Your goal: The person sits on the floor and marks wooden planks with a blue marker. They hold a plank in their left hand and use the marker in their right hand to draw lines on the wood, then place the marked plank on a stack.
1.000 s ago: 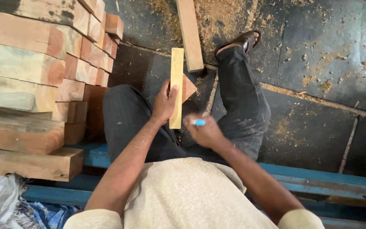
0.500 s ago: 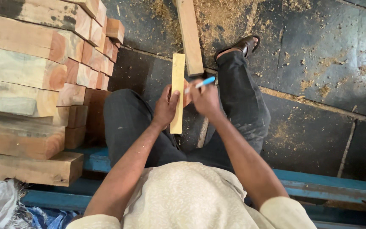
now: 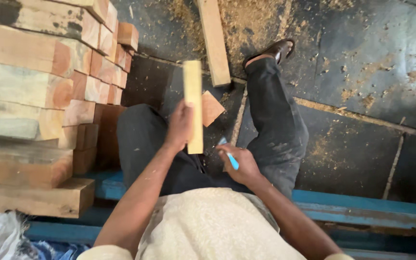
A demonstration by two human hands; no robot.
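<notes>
My left hand [image 3: 181,126] grips a pale yellow wooden strip [image 3: 193,91] near its lower half and holds it upright above my lap. My right hand [image 3: 241,165] is lower, beside my right thigh, closed around a light blue pen [image 3: 229,157]. The pen is off the strip, a little below and to the right of its bottom end. A small square wooden offcut [image 3: 211,108] lies on the floor just behind the strip.
Stacked timber beams [image 3: 39,91] fill the left side. A long plank [image 3: 214,41] lies on the dark, sawdust-strewn stone floor [image 3: 362,72] ahead. I sit on a blue bench [image 3: 362,204]; my sandalled foot [image 3: 270,50] stretches forward.
My right hand has pulled the pen away from the strip's upper part and dropped down to my lap. The left hand has tilted the strip slightly left.
</notes>
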